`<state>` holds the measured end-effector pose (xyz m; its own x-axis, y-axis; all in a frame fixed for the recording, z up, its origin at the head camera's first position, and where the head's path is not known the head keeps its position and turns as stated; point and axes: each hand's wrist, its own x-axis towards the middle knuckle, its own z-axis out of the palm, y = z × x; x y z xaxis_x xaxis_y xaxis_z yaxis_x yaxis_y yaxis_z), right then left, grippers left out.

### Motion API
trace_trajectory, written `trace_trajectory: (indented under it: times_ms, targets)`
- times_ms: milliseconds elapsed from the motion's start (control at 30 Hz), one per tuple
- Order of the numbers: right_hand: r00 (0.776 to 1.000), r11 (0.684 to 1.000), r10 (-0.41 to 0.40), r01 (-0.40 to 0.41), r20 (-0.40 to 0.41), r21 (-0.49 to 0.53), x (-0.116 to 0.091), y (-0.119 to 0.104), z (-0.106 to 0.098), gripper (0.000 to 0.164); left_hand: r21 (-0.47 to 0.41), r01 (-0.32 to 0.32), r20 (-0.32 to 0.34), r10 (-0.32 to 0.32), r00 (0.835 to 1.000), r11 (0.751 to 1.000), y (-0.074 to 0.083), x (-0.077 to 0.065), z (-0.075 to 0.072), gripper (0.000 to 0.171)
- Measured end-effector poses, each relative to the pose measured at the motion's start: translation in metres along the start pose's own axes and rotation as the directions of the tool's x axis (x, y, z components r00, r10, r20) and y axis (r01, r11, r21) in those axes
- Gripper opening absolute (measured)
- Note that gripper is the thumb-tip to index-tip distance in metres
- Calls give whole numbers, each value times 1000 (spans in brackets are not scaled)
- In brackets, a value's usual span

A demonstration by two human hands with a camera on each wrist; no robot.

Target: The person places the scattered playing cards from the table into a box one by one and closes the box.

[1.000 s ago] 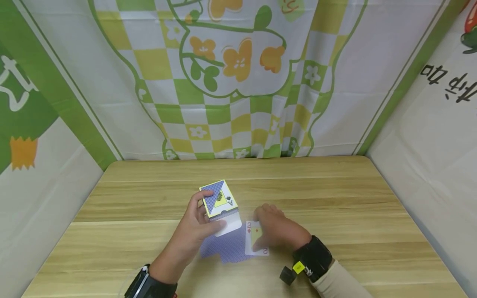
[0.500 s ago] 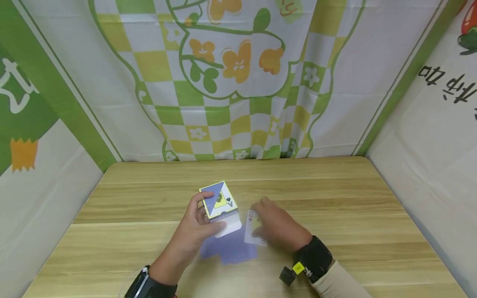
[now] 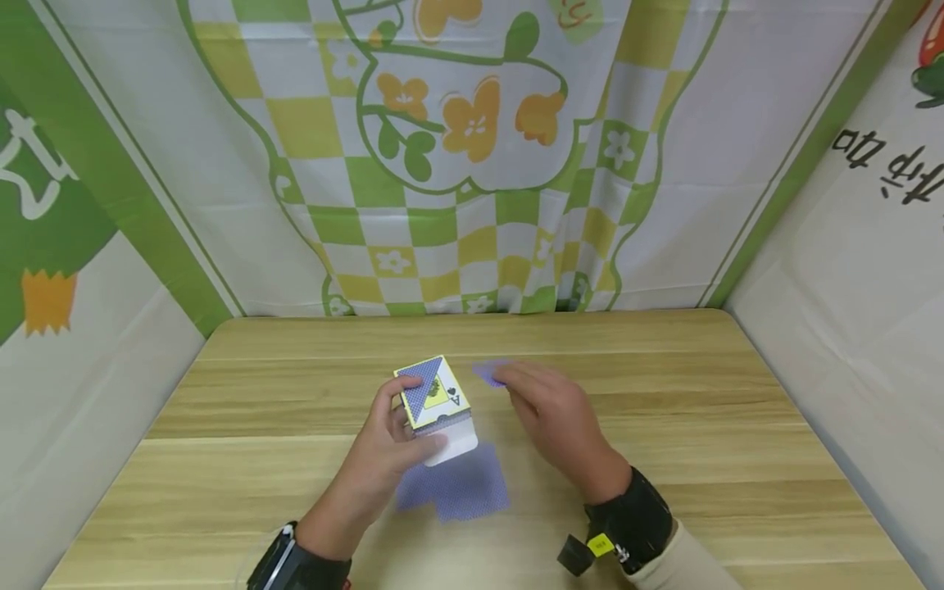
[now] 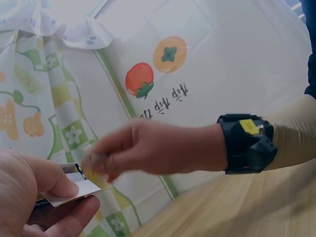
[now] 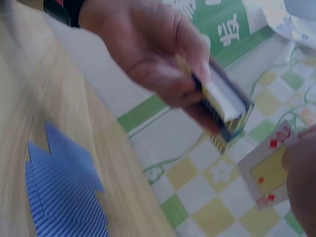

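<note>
In the head view my left hand holds a playing-card box, fingers round its sides and thumb on the folded-out white flap. Its front shows an ace and a blue pattern. To the right of the box, my right hand pinches a playing card, blue back toward the head camera. Red diamonds show on the face of that card in the right wrist view. Several cards lie overlapped face down on the table below the box. In the right wrist view the box's end stands open.
The wooden table runs back to a green-and-yellow checked curtain. Printed white cloth walls stand on both sides. Black wrist straps sit on both wrists.
My right hand has lifted the card off the face-down cards and carried it away from me, past the box's right side. The card has turned, from face to back in the head view. My left hand stays put.
</note>
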<state>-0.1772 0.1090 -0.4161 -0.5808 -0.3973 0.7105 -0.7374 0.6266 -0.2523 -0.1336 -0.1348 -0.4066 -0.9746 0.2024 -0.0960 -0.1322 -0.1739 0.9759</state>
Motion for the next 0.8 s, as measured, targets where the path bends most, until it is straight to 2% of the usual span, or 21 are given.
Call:
trace_trajectory:
  times_ms: [100, 233, 367, 433, 533, 800]
  targets:
    - [984, 987, -155, 159, -85, 41, 6, -13, -9, 24, 7, -6, -7, 6, 1000, 1000, 0, 1, -1, 81]
    - [932, 939, -326, 340, -159, 63, 12, -30, -17, 22, 17, -5, -39, 6, 999, 1000, 1, 3, -3, 81]
    - [884, 888, -434, 452, -174, 80, 14, -45, -21, 23, 17, -5, -69, 7, 998, 1000, 2, 4, -6, 80]
    - [869, 870, -467, 484, -163, 93, 13, -49, -21, 23, 13, -5, -75, 6, 997, 1000, 3, 5, -8, 80]
    - [860, 855, -491, 506, -136, 116, 12, -52, -20, 25, 11, 6, -82, -5, 997, 1000, 4, 5, -10, 80]
    - [860, 850, -502, 511, -96, 130, 8, -52, -15, 28, 22, 49, -117, -46, 992, 999, 3, 7, -10, 85]
